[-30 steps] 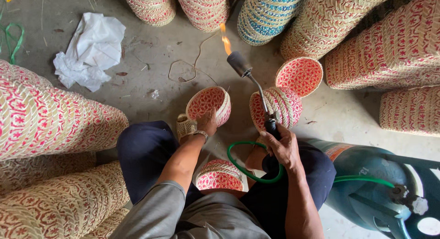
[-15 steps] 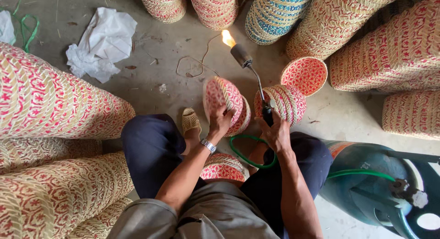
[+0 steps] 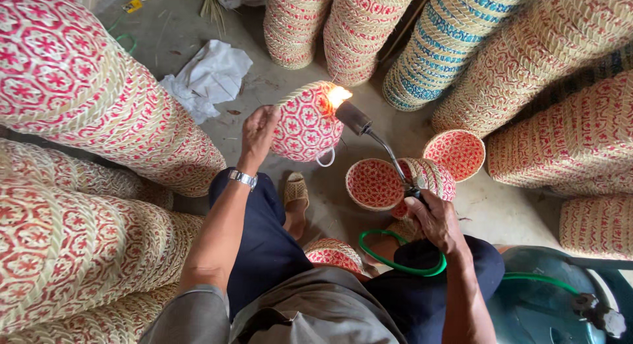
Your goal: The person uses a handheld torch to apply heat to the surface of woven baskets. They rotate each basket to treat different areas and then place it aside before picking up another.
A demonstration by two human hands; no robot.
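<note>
With your left hand (image 3: 258,129) clamped on the rim of the little red-and-straw basket (image 3: 304,122), up at 12 o'clock from your knees, and your right hand (image 3: 434,218) squeezed around the gas torch (image 3: 369,129), I think you should keep the flame (image 3: 338,95) brushing lightly over the weave, far from your fingers.

The small basket (image 3: 304,123) is matt woven straw with red pattern, rough-textured. The torch (image 3: 376,136) has a dull dark metal nozzle and thin tube. The hose (image 3: 395,265) is glossy green plastic. The floor (image 3: 369,129) is rough grey concrete; white cloth (image 3: 210,77) looks crumpled and soft.
</note>
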